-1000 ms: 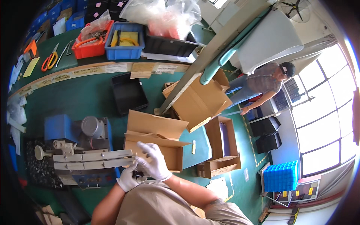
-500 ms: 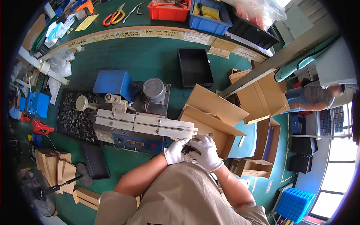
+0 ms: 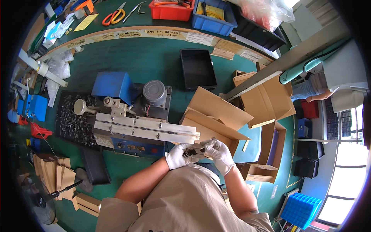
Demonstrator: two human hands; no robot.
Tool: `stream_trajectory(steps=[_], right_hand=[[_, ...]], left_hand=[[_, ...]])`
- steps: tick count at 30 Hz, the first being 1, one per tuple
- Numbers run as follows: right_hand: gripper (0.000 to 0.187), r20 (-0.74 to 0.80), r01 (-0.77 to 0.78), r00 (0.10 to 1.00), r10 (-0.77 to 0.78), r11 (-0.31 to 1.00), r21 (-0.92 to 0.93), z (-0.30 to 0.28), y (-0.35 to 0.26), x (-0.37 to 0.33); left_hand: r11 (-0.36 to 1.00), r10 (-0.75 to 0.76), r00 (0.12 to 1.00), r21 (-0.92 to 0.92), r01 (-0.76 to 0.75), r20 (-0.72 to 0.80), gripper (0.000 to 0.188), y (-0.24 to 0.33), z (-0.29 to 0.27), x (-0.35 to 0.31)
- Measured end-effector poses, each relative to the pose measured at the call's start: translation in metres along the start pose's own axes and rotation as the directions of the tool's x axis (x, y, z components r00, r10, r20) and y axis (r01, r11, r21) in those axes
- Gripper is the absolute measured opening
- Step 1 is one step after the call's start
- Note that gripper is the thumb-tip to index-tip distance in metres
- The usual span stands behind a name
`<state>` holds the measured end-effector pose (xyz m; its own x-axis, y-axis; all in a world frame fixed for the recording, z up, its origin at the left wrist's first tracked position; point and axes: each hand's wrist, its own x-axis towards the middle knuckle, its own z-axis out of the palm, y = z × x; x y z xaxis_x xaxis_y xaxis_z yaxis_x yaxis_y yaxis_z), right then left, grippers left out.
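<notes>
White gloves cover both hands, which are close together in front of my body, by the right end of a pale metal double rail point(image 3: 147, 127). My left hand point(image 3: 178, 156) is curled around several small dark parts point(image 3: 189, 153) that show between its fingers. Just right of it, my right hand point(image 3: 219, 155) is closed, its fingertips at a small dark piece point(image 3: 202, 150) beside the left fingers. The exact kind of these parts is too small to tell. The rail belongs to a bench machine with a blue box point(image 3: 113, 86) and a round grey motor point(image 3: 154, 92).
A black tray of small dark parts point(image 3: 75, 120) lies left of the machine. Open cardboard boxes point(image 3: 218, 112) stand right of it, with a black bin point(image 3: 198, 69) behind. Scissors point(image 3: 114, 14) and coloured bins are on the far shelf. A person point(image 3: 312, 88) stands at the right.
My right hand has shifted slightly right, opening a gap from the left hand, so the dark parts show more. The person at the right has moved partly behind the hanging grey-white object.
</notes>
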<state>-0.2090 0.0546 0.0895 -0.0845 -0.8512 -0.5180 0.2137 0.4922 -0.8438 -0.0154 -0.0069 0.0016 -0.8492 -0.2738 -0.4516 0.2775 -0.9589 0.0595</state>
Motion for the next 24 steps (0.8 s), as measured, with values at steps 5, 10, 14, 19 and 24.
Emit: stream_trajectory(steps=[5, 10, 14, 19, 24], right_hand=[[0.012, -0.105, 0.036, 0.994, 0.009, 0.91, 0.414, 0.007, -0.007, -0.002], [0.016, -0.143, 0.032, 0.989, -0.027, 0.999, 0.035, -0.001, -0.012, 0.004], [0.022, -0.062, 0.325, 0.929, -0.366, 0.883, -0.338, 0.008, -0.025, 0.004], [0.031, 0.11, 0.507, 0.85, -0.516, 0.74, -0.442, 0.0, -0.025, 0.013], [0.031, 0.054, 0.48, 0.846, -0.53, 0.715, -0.508, 0.017, -0.045, 0.011]], left_hand=[[0.999, 0.011, 1.0, -0.034, -0.01, 0.018, 0.04, 0.001, -0.002, 0.001], [0.996, -0.013, 0.999, -0.083, 0.009, -0.044, 0.04, 0.001, 0.0, -0.001], [0.999, -0.007, 0.996, -0.041, 0.004, -0.088, 0.04, 0.0, 0.002, -0.004], [0.999, 0.002, 0.999, -0.032, -0.003, -0.044, 0.042, -0.002, 0.001, -0.006], [1.0, -0.013, 0.997, 0.023, 0.015, -0.07, 0.043, -0.001, 0.008, -0.01]])
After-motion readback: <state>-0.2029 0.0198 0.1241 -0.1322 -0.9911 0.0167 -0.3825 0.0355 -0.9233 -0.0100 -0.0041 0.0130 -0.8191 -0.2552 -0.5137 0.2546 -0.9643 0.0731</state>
